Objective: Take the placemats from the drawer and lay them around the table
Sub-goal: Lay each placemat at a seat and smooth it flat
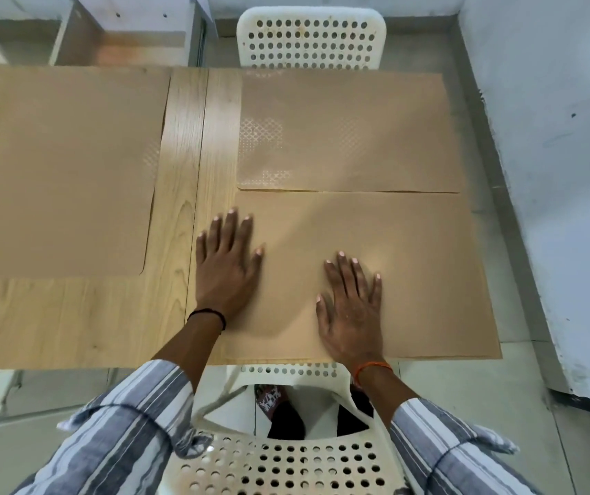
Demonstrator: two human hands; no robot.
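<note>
Three tan placemats lie flat on the light wooden table (pixel 186 144). The near right placemat (pixel 422 266) reaches the table's front edge. My left hand (pixel 227 266) rests flat, fingers spread, across its left edge, partly on bare wood. My right hand (pixel 352 309) lies flat on the same placemat, fingers spread. Beyond it sits the far right placemat (pixel 350 134), with a faint dotted pattern, its near edge touching the near one. A large left placemat (pixel 57 173) covers the table's left part.
An open wooden drawer (pixel 125 41) stands behind the table at the far left. White perforated chairs stand at the far side (pixel 309 39), directly below me (pixel 286 459), and at the left edges. A grey wall (pixel 565 137) runs along the right.
</note>
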